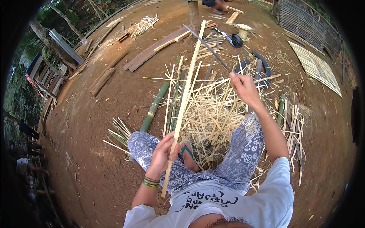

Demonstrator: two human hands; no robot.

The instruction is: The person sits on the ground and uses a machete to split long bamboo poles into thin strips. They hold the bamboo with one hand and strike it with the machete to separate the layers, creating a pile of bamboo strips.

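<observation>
1. Brown earth ground spreads beneath everything, scattered with wood and debris.
2. On it sits the person, in a pale shirt and patterned grey trousers, knees spread apart.
3. A heap of pale strips and shavings lies in front of the person, reaching between the 2 legs.
4. A flat, pale slatted panel lies at the far right.
5. A long brown plank lies beyond the heap, toward the left, near a tree trunk.
6. The long pale strip slants up and away from the lap, across the left side of the heap; its near end is beside the left thigh.
7. A green bamboo pole lies on the ground left of that strip.
8. A long, thin dark tool crosses the strip's far part in view; contact there cannot be told.
9. The left hand grasps the strip near its lower end, fingers wrapped around it.
10. The right hand is clenched around the tool's near end, above the heap.
11. A sandal with green straps is on the foot between the knees.
12. Dark and green wristbands circle the left wrist.
</observation>
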